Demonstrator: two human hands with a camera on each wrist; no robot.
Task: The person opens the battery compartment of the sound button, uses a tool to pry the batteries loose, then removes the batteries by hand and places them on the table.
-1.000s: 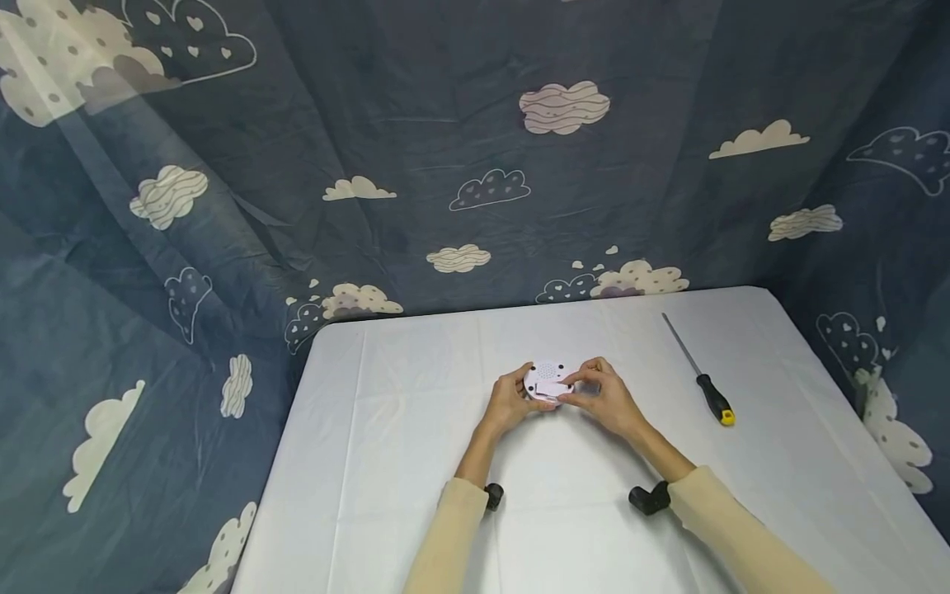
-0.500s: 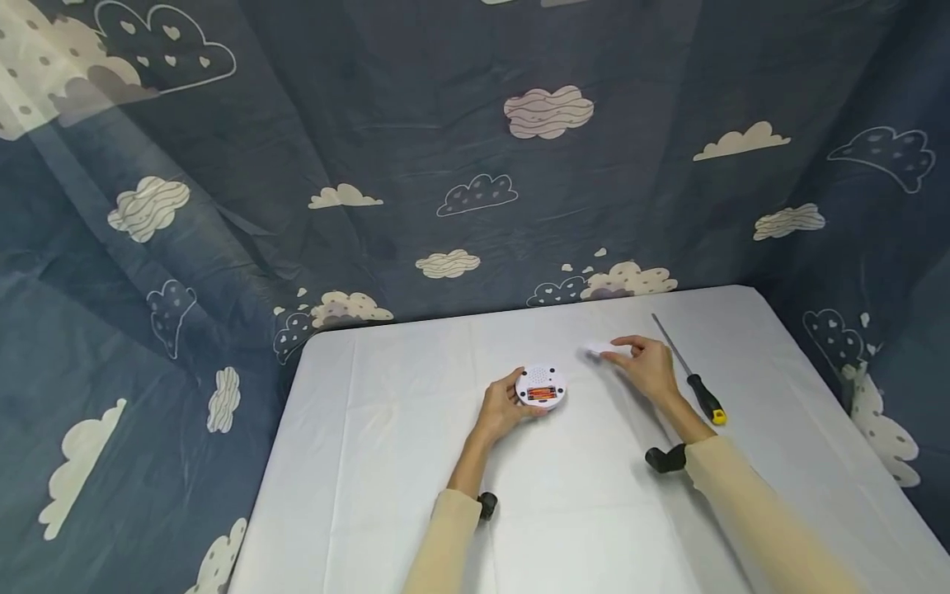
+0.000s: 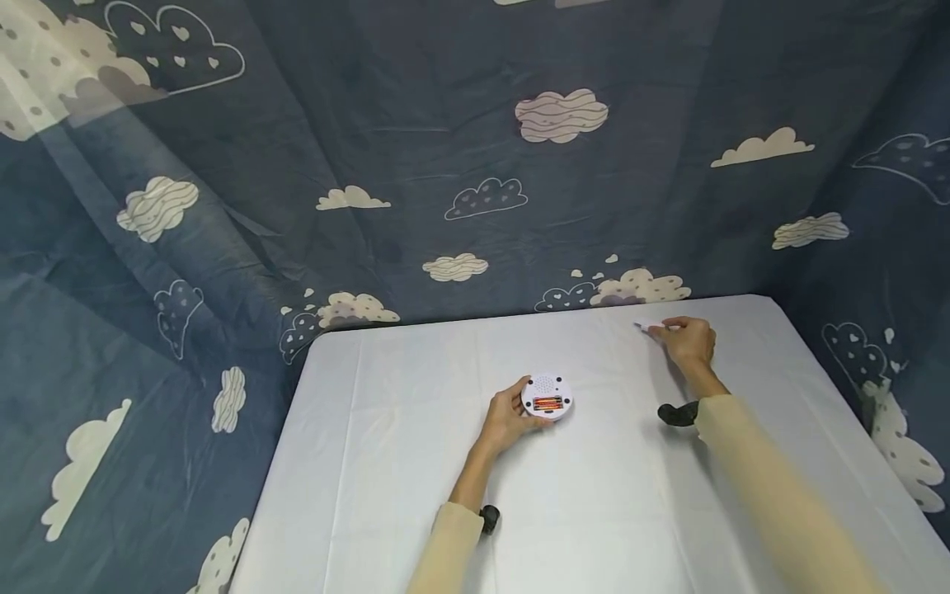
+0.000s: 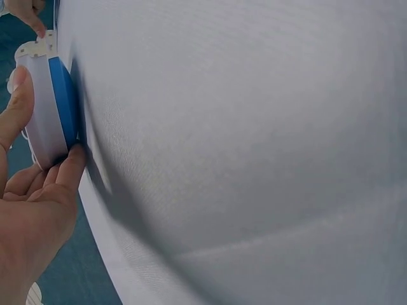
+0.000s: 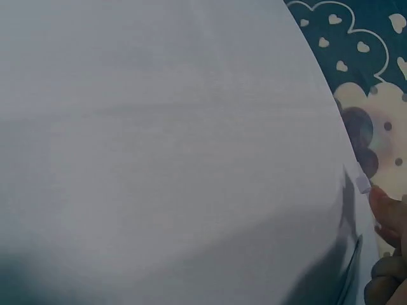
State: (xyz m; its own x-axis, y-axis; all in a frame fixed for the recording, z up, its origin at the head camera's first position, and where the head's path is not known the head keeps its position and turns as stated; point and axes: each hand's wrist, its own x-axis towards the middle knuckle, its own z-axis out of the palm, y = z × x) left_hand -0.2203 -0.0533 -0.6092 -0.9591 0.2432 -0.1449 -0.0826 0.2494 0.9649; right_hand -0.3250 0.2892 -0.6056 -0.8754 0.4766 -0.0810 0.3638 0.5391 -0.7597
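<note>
- The cover point(image 5: 363, 185) is off the toy: a second ago it lay over the battery bay, and now it is well apart from it, toward the far edge of the table point(image 3: 594, 503).
- The right hand point(image 3: 688, 340) has moved outward to the right since half a second ago. Its thumb and forefinger pinch the cover, and the lower fingers curl in. Whether the cover touches the cloth yet, I cannot tell.
- The left hand point(image 3: 508, 419) grips the round toy point(image 3: 545, 384) by its side, thumb on the near edge and fingers round the far side, much as before.
- The toy is near the middle of the table, white perforated side up; the left wrist view shows its blue part turned down toward the cloth. Whether it rests there or is held just above is unclear.
- With the cover away, the bay is uncovered and two orange batteries point(image 3: 547, 403) show side by side inside it. The uncovering looks done, I judge, and nothing blocks access to the cells.
- The screwdriver, in sight half a second ago, does not show in the head view now; the right arm probably hides it.
</note>
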